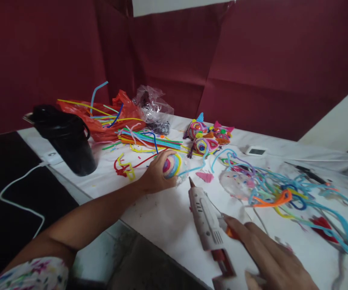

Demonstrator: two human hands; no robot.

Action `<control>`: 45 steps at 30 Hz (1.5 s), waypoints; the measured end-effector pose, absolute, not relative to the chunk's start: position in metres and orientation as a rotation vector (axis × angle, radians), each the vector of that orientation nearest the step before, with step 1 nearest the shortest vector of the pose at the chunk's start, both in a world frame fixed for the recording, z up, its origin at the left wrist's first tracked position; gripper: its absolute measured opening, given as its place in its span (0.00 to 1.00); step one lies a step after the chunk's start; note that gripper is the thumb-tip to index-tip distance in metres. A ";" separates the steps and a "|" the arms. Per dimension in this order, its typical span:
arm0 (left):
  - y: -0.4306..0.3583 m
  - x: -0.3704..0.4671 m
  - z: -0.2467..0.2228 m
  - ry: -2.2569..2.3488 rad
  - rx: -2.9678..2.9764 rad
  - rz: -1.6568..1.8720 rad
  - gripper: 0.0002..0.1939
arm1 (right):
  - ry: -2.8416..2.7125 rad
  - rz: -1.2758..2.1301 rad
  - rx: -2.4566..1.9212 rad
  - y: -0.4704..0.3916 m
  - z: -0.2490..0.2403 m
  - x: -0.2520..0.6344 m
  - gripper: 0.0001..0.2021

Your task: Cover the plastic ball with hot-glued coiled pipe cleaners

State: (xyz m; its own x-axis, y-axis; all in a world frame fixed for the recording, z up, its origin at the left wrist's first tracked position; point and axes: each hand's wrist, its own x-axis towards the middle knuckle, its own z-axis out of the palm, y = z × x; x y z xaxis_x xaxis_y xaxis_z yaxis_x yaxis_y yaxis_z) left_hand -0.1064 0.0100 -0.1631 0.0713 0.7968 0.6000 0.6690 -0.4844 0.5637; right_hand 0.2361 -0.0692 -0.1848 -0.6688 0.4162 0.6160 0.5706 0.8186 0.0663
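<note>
So here's our craft table (161,217) right now. Our left hand (155,175) is stretched out across the white tabletop with the fingers curled round a coiled pipe-cleaner disc (171,166) – pink in the middle, then blue and yellow rings – pressing it against the table surface. A light blue pipe cleaner tail (196,167) runs off it to the right.

Our right hand (270,257) is down in the lower right, wrapped around the handle of a white hot glue gun (205,217), index finger laid along the orange trigger. The nozzle points up and away from us, toward the disc, but it's a bit apart from it – not touching.

Just past the nozzle there's a small pink scrap (204,176) lying flat. Further back sit a few finished spiral pieces (207,137) with pointy ears, bunched together. Left of those is a bundle of straight pipe cleaners (149,139) spilling out of an orange plastic bag (101,119), with a crumpled clear bag (152,104) behind. A black bucket (68,139) stands near the table's left edge, white cable (19,189) trailing beside it. On the right, a big loose tangle of blue pipe cleaners (297,193) covers the table, and a small white device (256,151) lies behind it.
</note>
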 end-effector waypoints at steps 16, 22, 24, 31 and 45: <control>0.007 -0.104 -0.166 1.321 2.371 1.485 0.41 | -2.504 -0.296 -0.560 -0.045 -0.172 0.223 0.39; 0.007 -0.106 -0.168 1.334 2.371 1.448 0.41 | -2.514 -0.325 -0.554 -0.044 -0.178 0.222 0.40; 0.006 -0.106 -0.167 1.356 2.364 1.426 0.41 | -2.519 -0.345 -0.560 -0.044 -0.179 0.222 0.39; 0.004 -0.104 -0.163 1.389 2.338 1.411 0.39 | -2.514 -0.341 -0.568 -0.043 -0.181 0.223 0.37; 0.004 -0.104 -0.163 1.416 2.287 1.414 0.42 | -2.490 -0.323 -0.575 -0.049 -0.172 0.212 0.25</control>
State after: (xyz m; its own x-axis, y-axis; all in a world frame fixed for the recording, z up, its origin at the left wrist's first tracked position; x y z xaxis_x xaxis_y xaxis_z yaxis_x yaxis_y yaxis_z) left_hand -0.1038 0.0042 -0.1635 0.1351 0.7472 0.6507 0.6518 -0.5616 0.5097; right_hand 0.2122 -0.0491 -0.1723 -0.7520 0.3309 0.5701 0.4655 0.8790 0.1038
